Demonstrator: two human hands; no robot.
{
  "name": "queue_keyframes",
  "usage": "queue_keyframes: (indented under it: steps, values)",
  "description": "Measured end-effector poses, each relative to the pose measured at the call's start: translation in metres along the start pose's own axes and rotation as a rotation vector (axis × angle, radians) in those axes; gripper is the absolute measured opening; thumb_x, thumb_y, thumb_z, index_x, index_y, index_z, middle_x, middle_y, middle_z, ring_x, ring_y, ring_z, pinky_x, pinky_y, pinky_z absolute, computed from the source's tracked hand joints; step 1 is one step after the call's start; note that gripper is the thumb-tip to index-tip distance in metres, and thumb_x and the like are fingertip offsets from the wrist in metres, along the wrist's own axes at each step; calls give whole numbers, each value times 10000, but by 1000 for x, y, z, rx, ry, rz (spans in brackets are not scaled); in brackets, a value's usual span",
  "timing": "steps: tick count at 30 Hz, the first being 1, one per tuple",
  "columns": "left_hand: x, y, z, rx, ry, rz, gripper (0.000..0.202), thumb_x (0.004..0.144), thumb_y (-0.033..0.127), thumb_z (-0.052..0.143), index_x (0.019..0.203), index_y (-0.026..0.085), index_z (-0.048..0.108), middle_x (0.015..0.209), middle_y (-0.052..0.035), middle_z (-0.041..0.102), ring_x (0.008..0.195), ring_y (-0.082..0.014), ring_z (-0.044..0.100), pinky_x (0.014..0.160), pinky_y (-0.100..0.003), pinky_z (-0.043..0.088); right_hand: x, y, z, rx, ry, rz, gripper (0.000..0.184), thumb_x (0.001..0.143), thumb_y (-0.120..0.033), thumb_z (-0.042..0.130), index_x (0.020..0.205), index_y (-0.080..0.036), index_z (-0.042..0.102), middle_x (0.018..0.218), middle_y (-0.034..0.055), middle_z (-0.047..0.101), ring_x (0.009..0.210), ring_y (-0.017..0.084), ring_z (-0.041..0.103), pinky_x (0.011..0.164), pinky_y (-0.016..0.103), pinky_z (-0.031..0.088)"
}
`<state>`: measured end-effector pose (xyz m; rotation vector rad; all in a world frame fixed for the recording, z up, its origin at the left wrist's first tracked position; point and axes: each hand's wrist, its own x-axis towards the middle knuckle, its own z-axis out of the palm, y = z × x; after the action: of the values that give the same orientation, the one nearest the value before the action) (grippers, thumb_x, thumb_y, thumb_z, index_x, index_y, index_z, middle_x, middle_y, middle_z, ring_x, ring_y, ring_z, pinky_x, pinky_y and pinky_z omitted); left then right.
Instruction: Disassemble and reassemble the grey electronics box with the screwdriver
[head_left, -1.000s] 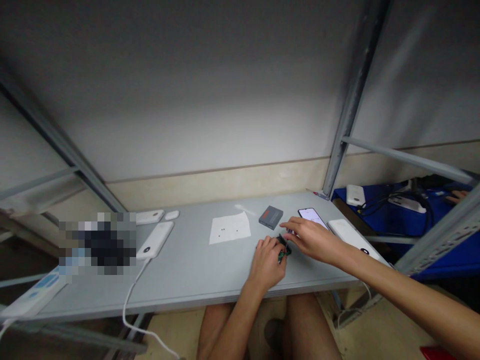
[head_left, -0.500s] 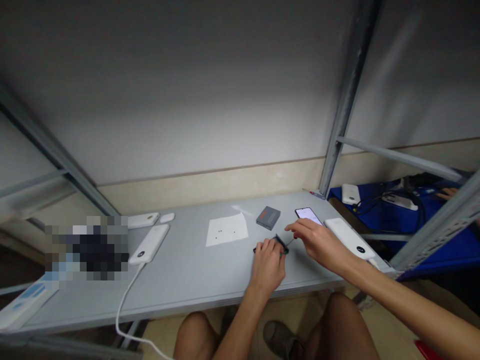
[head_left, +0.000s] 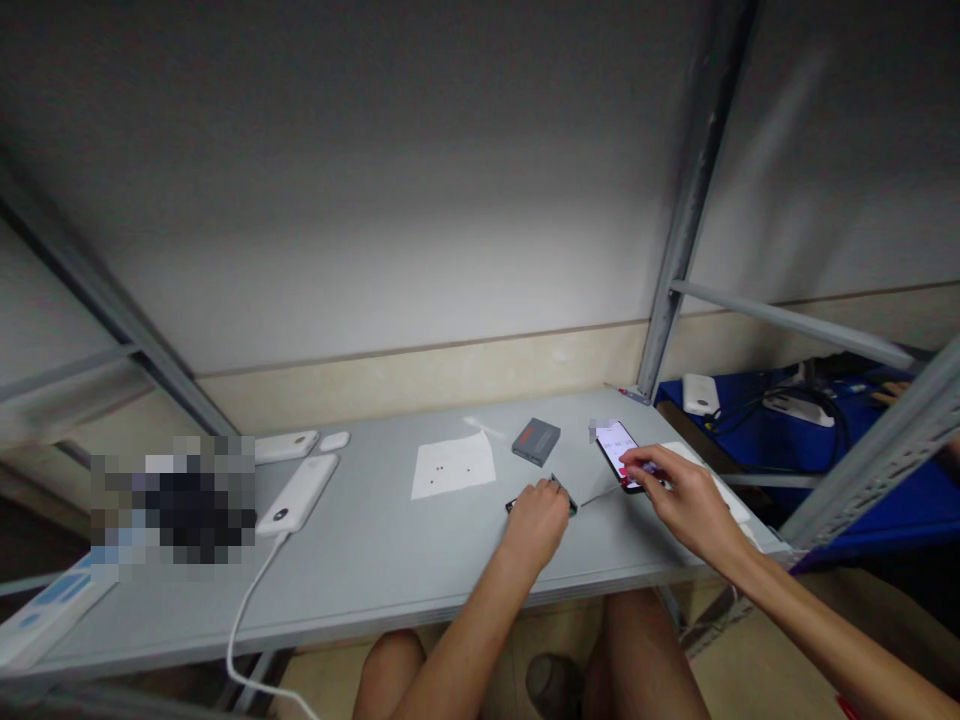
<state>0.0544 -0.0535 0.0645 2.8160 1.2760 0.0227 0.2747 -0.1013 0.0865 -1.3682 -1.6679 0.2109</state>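
Observation:
My left hand (head_left: pixel 537 520) rests on the grey table (head_left: pixel 375 560), its fingers curled over a small dark part with a green circuit board (head_left: pixel 564 497). My right hand (head_left: pixel 679 492) is further right, fingers stretched out, with the fingertips touching the lit screen of a smartphone (head_left: pixel 616 447) that lies flat on the table. A thin tool (head_left: pixel 598 496) lies on the table between my two hands. Behind the hands sits a small grey box with an orange label (head_left: pixel 536 440).
A white sheet with tiny screws (head_left: pixel 452 466) lies mid-table. White power banks (head_left: pixel 297 494) with a cable sit at the left, another under my right wrist. Metal shelf posts (head_left: pixel 675 230) frame the table. A blue bin with cables (head_left: pixel 780 420) stands at the right.
My right hand left the small part near my left hand and moved right onto the smartphone screen. The thin tool now lies on the table. My left hand stayed put.

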Motion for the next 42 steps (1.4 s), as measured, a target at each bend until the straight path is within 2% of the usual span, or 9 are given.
queue_keyframes:
  steps: [11,16,19,23,27,30,36,42]
  values:
    - [-9,-4,15,39,69,-6,257,1030,119,388,1121,115,629,1151,-146,674,1100,-290,617,936,-418,513,-5,5,0,34,10,-2,162,982,-311,568,1008,-241,711,997,62,751,948,242,709,851,346,524]
    - [-10,-8,17,-37,83,-6,176,1033,178,448,1066,141,617,1120,-121,663,1062,-271,604,937,-403,491,-14,11,5,45,-17,11,175,993,-318,554,1012,-244,712,983,55,738,940,235,699,844,344,519]
    - [-12,-12,16,-81,92,29,194,1051,194,425,1064,166,617,1127,-102,660,1072,-257,594,951,-388,483,-18,15,8,47,-3,36,184,991,-335,558,1035,-243,711,1019,63,738,959,238,695,854,347,525]
    - [-11,-18,14,-82,64,91,210,1048,168,436,1080,179,643,1156,-95,669,1110,-245,607,975,-371,496,-20,18,12,82,19,87,211,983,-357,563,1086,-227,692,1020,76,729,930,241,688,821,353,541]
    - [-6,-21,9,-11,11,140,216,1030,123,459,1096,171,659,1157,-99,690,1105,-234,647,922,-337,536,-22,21,16,127,-33,102,231,981,-356,561,1127,-222,680,993,74,708,908,238,674,817,367,541]
    - [-1,-23,6,67,-13,201,224,1022,105,473,1122,163,664,1141,-113,705,1077,-239,675,860,-322,556,-26,26,23,168,-88,120,248,982,-359,563,1151,-219,679,994,73,700,899,231,672,818,366,542]
    - [4,-27,9,151,57,339,172,1003,96,529,1113,139,654,1097,-122,727,1051,-228,693,815,-303,555,-26,38,48,252,-108,181,299,978,-414,560,1141,-195,679,945,64,694,806,217,669,729,340,554]
    - [4,-26,19,209,65,361,195,1026,96,470,1120,109,640,1113,-144,736,1078,-244,692,862,-339,559,-15,22,71,201,-153,23,247,1019,-332,486,1097,-203,681,1080,97,723,1013,240,678,944,395,520]
